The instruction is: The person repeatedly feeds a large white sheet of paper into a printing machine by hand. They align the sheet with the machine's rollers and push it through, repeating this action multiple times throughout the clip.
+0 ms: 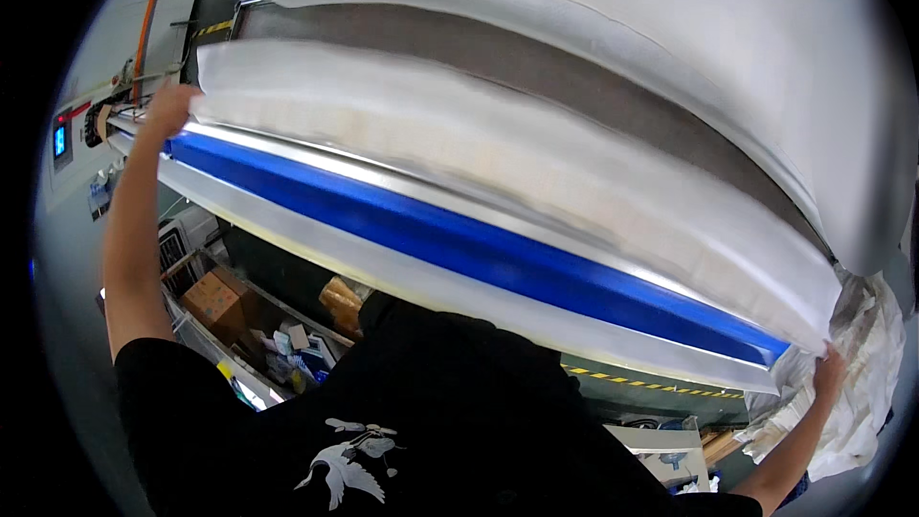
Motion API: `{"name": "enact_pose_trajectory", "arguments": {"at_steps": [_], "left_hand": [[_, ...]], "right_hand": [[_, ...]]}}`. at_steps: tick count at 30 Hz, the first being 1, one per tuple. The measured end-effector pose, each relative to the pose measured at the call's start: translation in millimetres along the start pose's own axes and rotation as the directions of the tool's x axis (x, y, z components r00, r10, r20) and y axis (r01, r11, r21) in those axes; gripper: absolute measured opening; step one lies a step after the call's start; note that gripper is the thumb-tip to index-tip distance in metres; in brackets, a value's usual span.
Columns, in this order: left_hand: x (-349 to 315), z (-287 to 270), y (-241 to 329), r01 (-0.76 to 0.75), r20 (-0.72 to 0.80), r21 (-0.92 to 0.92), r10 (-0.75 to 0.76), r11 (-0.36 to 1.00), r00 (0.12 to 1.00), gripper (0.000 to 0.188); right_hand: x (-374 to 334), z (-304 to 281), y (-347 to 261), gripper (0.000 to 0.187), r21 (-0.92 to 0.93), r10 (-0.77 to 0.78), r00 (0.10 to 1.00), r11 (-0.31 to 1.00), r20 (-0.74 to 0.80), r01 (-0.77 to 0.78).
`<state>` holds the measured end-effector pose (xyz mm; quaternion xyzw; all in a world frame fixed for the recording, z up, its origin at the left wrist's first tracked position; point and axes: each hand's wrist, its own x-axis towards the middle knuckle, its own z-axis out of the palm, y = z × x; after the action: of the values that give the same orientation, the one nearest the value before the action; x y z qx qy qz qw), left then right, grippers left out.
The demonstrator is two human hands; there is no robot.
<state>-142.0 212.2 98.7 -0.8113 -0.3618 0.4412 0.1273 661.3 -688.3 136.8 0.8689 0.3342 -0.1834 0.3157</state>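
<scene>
A long white cloth strip (498,148) is stretched between my two hands, slightly blurred. My left hand (172,108) is closed at its left end, beside the end of a shiny metal bar (402,190). At the lower right corner of the cloth, my right hand (830,369) pinches the edge. Both arms are spread wide. Just nearer to me than the bar runs a long blue band (459,244), with a pale edge panel (383,263) along its near side. Beyond the cloth lies a dark grey surface (546,67).
A large white sheet (622,0) covers the far side. Crumpled white fabric (866,364) hangs at the right. Below left are a cardboard box (218,302) and a cluttered bin (297,349). A machine with a small lit screen (60,141) stands at far left.
</scene>
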Motion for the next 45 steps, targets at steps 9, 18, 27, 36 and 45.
{"name": "enact_pose_trajectory", "arguments": {"at_steps": [9, 18, 27, 36, 45], "left_hand": [[-26, 116, 76, -0.298, 0.523, 0.219, 0.146, 0.929, 0.84, 0.036], [-17, 162, 90, -0.07, 0.424, 0.166, -0.007, 0.984, 0.906, 0.029], [-44, 131, 51, 0.19, -0.179, -0.05, -0.196, 0.981, 0.964, 0.029], [-1, 226, 36, 0.214, -0.156, -0.422, -0.303, 0.881, 0.94, 0.041], [8, 95, 115, 0.045, -0.391, -0.184, -0.115, 0.982, 0.913, 0.049]], "right_hand": [[-56, 79, -66, 0.036, -0.158, -0.032, 0.916, 0.982, 0.401, 0.103], [-54, 128, -54, 0.021, -0.32, -0.025, 0.931, 0.935, 0.365, 0.15], [-66, 137, -70, 0.02, -0.179, -0.065, 0.975, 0.978, 0.213, 0.104], [-49, 90, -122, 0.026, -0.269, -0.11, 0.813, 0.911, 0.571, 0.312], [-29, 39, -226, 0.055, 0.368, -0.248, 0.708, 0.929, 0.661, -0.018]]}}
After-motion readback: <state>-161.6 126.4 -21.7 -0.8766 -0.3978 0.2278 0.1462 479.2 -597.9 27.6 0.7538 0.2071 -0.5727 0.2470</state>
